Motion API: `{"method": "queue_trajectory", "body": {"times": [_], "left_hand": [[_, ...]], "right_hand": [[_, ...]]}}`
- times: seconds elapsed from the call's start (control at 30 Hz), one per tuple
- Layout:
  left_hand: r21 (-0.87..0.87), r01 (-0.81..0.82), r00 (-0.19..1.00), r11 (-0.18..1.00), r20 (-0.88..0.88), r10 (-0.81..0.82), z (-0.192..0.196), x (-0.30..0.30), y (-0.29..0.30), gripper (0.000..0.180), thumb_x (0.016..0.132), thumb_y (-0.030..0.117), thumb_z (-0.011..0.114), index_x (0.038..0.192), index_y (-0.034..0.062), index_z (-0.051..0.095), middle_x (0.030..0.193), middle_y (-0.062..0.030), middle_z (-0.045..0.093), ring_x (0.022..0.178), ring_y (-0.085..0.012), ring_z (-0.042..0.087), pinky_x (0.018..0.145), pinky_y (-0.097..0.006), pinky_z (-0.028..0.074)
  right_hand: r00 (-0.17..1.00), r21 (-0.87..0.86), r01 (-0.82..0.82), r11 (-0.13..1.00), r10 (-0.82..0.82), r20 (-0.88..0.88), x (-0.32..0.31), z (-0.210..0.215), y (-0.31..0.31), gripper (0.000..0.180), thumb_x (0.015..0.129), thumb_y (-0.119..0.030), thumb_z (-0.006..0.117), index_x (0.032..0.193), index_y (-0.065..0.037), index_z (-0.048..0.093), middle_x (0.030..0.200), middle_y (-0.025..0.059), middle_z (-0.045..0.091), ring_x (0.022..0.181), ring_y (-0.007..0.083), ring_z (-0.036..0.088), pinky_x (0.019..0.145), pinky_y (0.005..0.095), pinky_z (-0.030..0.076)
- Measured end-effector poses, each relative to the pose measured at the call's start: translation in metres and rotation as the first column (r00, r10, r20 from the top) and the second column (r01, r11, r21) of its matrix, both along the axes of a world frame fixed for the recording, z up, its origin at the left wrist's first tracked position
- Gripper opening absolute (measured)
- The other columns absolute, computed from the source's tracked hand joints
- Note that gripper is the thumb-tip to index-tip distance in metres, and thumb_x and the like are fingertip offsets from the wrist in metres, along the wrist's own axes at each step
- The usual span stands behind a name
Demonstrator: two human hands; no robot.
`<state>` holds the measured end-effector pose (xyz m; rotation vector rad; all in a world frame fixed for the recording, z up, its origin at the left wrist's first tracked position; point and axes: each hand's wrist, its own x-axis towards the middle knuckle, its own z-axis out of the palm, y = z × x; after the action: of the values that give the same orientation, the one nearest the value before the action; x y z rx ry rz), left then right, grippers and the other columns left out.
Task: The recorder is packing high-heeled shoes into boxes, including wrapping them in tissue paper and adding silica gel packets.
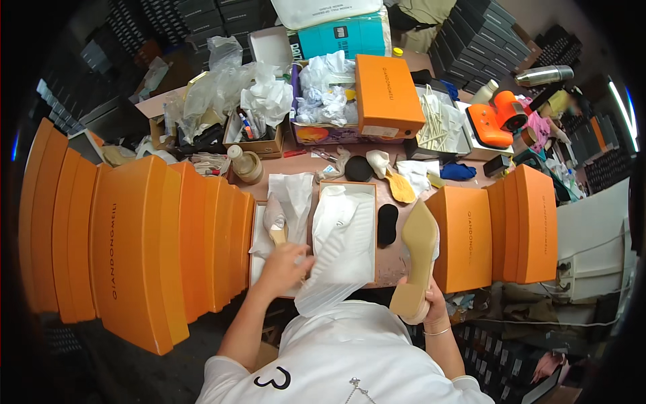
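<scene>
Head view: right hand grip closed on beige block-heeled shoe, sole up. Left hand grip loose, fingers resting on white tissue paper in open shoebox on worktop.

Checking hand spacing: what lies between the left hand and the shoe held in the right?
In the head view, a white bag lying over the open box fills the stretch between the left hand and the beige shoe in the right hand.

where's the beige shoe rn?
Head view, right of centre: the beige shoe is sole-up in the right hand, between the white paper bag and the right-hand stack of orange boxes.
</scene>
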<state>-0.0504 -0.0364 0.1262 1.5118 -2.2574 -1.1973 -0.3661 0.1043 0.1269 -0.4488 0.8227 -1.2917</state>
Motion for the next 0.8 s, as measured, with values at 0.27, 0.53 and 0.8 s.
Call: {"method": "queue_trajectory", "body": {"times": [0.27,0.53,0.8], "left_hand": [[0.738,0.122,0.601,0.664,-0.587,0.543,-0.088,-0.149,0.023,0.037,0.095,0.026,0.049,0.121,-0.0015,0.053,0.11,-0.0144,0.063,0.095,-0.025,0.064,0.082,-0.035,0.052],[-0.149,0.144,0.889,0.978,0.453,-0.062,-0.109,-0.143,-0.12,0.044,0.079,0.011,0.053,0.122,0.0035,0.054,0.087,-0.0227,0.066,0.083,-0.0394,0.065,0.072,-0.049,0.05],[-0.369,0.035,0.965,0.929,0.256,0.066,-0.055,-0.113,-0.13,0.012,0.084,0.009,0.051,0.091,0.0012,0.058,0.084,-0.0224,0.066,0.081,-0.0398,0.064,0.071,-0.051,0.048]], "right_hand": [[0.823,0.017,-0.56,0.828,0.559,-0.104,-0.032,0.035,-0.054,0.073,0.081,-0.023,0.061,0.143,-0.002,0.028,0.111,0.0113,0.055,0.102,0.0168,0.052,0.093,0.0293,0.041],[0.853,0.166,-0.467,0.869,0.492,-0.174,-0.078,-0.012,-0.045,0.078,0.082,-0.014,0.053,0.15,-0.005,0.016,0.118,0.0103,0.052,0.11,0.0171,0.05,0.099,0.0295,0.037],[0.923,0.005,-0.248,0.969,0.235,0.306,-0.104,-0.039,-0.032,0.073,0.075,-0.032,0.059,0.136,0.0,0.033,0.097,0.0197,0.058,0.08,0.0288,0.063,0.068,0.0392,0.055]]}}
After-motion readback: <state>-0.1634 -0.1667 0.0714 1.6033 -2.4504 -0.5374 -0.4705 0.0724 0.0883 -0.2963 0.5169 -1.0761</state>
